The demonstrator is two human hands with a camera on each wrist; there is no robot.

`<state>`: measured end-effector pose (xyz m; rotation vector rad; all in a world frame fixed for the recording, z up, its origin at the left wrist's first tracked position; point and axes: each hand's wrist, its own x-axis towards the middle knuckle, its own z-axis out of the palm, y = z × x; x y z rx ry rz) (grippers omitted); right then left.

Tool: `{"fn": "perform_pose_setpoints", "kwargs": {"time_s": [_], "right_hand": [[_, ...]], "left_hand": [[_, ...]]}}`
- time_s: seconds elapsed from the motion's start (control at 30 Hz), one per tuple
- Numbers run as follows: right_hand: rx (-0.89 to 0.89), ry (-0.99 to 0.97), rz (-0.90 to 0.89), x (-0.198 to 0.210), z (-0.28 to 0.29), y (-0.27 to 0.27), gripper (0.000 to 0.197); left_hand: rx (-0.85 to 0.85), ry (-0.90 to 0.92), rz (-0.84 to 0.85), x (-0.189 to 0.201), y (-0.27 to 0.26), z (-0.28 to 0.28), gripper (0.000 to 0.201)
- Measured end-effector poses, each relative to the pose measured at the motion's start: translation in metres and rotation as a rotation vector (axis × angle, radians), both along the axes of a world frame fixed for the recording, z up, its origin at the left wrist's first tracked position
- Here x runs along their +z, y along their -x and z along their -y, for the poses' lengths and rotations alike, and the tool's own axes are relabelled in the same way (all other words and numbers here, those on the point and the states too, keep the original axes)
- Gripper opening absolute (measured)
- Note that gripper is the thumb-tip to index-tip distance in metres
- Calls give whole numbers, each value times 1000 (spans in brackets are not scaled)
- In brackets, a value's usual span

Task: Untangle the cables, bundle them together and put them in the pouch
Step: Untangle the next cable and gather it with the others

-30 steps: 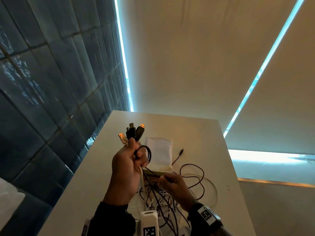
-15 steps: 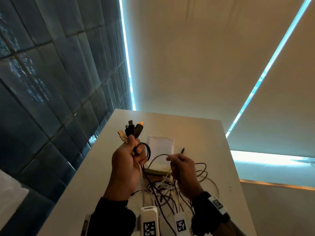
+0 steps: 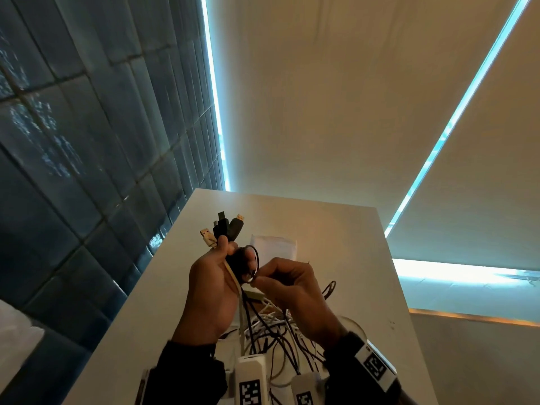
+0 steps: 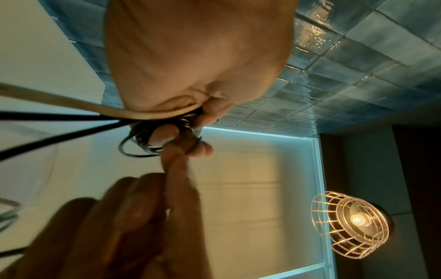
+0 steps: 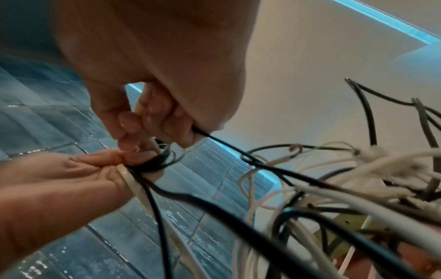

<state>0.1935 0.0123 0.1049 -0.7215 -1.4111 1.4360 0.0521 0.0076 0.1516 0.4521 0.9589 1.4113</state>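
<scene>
gathering is under way but far from finished, as i judge it. the left hand (image 3: 211, 287) is closed around a clutch of cable ends, held up over the counter (image 3: 344, 238), with the plugs (image 3: 225, 228) fanned above its fingers: i count four, three dark and one pale, though a fifth may hide behind them. a small coil of thin black cable (image 4: 140, 143) is looped around that hand's fingers. the right hand (image 3: 292, 287) touches the left and pinches a black strand (image 5: 203, 133) at the coil, seemingly mid-wrap.

below both hands most of the cables (image 3: 271, 325) hang as one loose knot of black and white runs; too crossed to count.

one pale pouch (image 3: 274, 248) lies flat on the counter just beyond the hands, with nothing seen in it. left to do, by my reading: freeing the knot, finishing the bundle, and pouching it.
</scene>
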Motion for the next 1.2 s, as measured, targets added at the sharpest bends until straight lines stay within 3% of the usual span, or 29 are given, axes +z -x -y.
{"fn": "perform_pose_setpoints", "kwargs": {"time_s": [0.2,0.43,0.7,0.97,1.07,1.2], "right_hand": [[-8,97,112,-46,-7,-7,14],[-111,83,270,-98,-11,-14,36],[-168,79,414,-134,-15,-31,44],[-186,140,484,-126,-14,-31,32],[-210,249,299,-96,-13,-31,17],[-398,256,67,-57,-22,-26,14]], "left_hand": [[5,-55,138,1,1,1,37],[-21,-63,54,-1,0,5,36],[-23,-96,30,6,6,6,36],[-38,-78,-42,11,7,7,36],[-50,-48,-96,12,7,6,34],[-56,28,-148,5,3,2,35]]}}
